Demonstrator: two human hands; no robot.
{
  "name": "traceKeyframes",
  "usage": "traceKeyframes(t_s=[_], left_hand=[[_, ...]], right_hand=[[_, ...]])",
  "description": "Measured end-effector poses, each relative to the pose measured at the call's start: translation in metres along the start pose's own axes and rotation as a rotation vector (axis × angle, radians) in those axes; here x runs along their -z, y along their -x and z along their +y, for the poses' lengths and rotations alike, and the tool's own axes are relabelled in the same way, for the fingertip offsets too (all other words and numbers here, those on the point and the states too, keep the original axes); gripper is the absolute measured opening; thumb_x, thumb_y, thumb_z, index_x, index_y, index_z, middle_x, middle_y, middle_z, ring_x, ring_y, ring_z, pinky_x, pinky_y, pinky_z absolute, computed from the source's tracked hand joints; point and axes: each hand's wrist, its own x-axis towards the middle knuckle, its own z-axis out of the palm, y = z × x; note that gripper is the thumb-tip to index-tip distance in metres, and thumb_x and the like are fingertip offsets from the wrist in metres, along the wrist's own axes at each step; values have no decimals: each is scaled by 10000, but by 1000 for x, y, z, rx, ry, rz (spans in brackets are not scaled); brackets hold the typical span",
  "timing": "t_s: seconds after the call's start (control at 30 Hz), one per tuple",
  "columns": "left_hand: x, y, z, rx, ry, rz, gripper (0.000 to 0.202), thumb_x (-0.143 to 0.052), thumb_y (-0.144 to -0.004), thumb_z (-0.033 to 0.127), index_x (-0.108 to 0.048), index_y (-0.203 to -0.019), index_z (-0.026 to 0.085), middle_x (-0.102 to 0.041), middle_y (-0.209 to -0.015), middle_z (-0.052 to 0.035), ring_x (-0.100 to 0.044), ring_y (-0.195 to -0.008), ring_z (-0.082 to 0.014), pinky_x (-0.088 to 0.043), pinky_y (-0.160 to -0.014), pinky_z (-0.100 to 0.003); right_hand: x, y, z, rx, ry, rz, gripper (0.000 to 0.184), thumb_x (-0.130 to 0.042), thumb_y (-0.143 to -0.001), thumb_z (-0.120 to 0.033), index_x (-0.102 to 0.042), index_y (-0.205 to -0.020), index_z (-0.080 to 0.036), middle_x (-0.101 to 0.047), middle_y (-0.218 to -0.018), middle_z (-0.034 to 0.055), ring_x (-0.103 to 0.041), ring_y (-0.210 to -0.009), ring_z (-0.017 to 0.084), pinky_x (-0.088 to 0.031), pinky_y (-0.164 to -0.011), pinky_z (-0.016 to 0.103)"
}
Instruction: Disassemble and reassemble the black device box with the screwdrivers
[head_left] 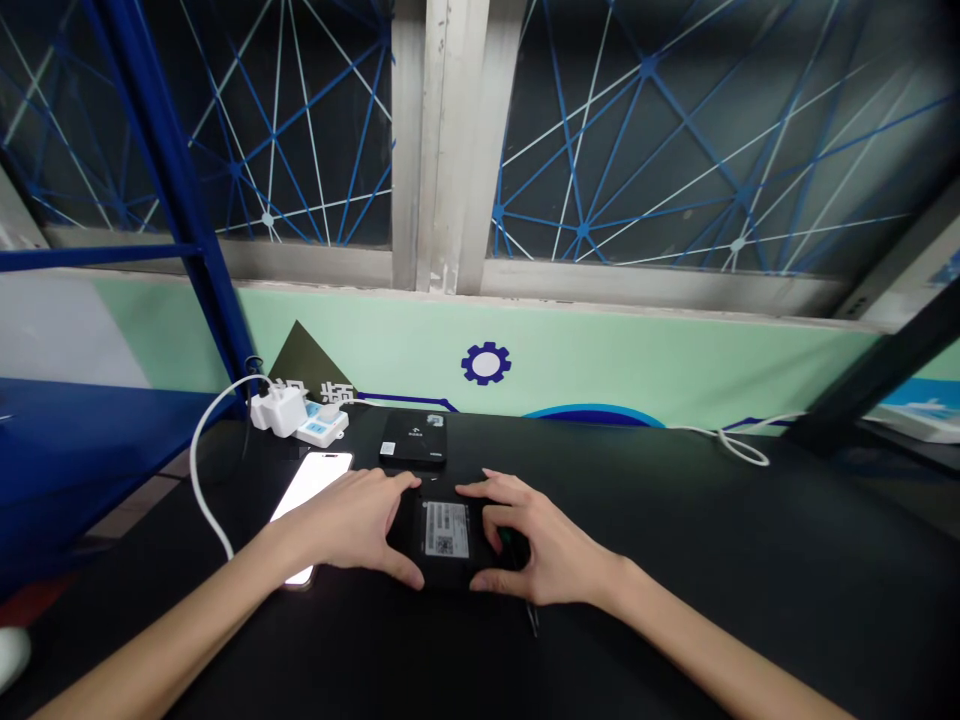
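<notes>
Presently, the left hand (352,525) and the right hand (544,540) both rest on a black box (450,560) lying flat on a black table (712,530), directly in front of the person. A white label (447,529) with printed text and a code sits on the box's upward face.

The left hand is spread moderately, with its fingers along the box's upper left edge and its thumb at the lower edge. The right hand is more curled, with its fingers over the right side and its thumb at the lower edge. Both hands have hold of the box from opposite sides.

A thin dark tool (532,618) projects from beneath the right hand; its type cannot be determined. A phone (311,488) with a lit screen lies just left of the box, partly covered by the left hand. Beyond the box is a second black box (412,440). Farther left, a white charger (277,410) sits beside a white power strip (322,427), and a white cable (201,470) loops down from the charger.
</notes>
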Motion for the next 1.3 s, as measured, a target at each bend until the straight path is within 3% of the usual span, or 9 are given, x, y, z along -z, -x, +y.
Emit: traceKeyframes(t_s=[0.4,0.7,0.97,1.17,1.3], left_hand=[[0,0,3,-11,-50,-32,1178,-649,-581,874,-461,-1480,136,-719,-774,-60,-664,-866,-334,-453,-778,-382],[10,-3,8,8,-45,-128,1154,-684,-599,822,-413,-1478,125,-724,-843,-78,-663,-856,-330,-457,-747,-378],[3,3,9,-1,-33,-89,1054,-612,-703,797,-381,-1500,146,-717,-876,-81,-665,-850,-319,-442,-735,-369],[-2,4,9,23,8,-66,1101,-599,-670,843,-380,-1496,148,-697,-858,-66,-652,-810,-298,-424,-700,-351],[-2,4,6,28,65,-55,1076,-634,-634,842,-403,-1461,193,-681,-838,-26,-632,-827,-279,-401,-669,-323]], right_hand=[[-2,-2,1,51,-8,17,459,-804,-726,-558,-575,-560,-195,-610,-1400,126,-571,-1294,316,-293,-1187,551],[-2,-2,4,-24,-32,32,447,-846,-650,-576,-609,-599,-200,-606,-1410,93,-481,-1365,386,-377,-1119,592],[-2,0,3,-13,-59,53,428,-830,-696,-545,-590,-603,-203,-625,-1383,101,-515,-1343,358,-366,-1146,559],[-4,0,3,-20,-72,60,458,-828,-689,-561,-564,-595,-198,-631,-1372,108,-524,-1332,357,-376,-1140,543],[2,0,8,98,-62,135,402,-793,-776,-451,-526,-605,-204,-654,-1308,90,-566,-1269,325,-373,-1124,541]])
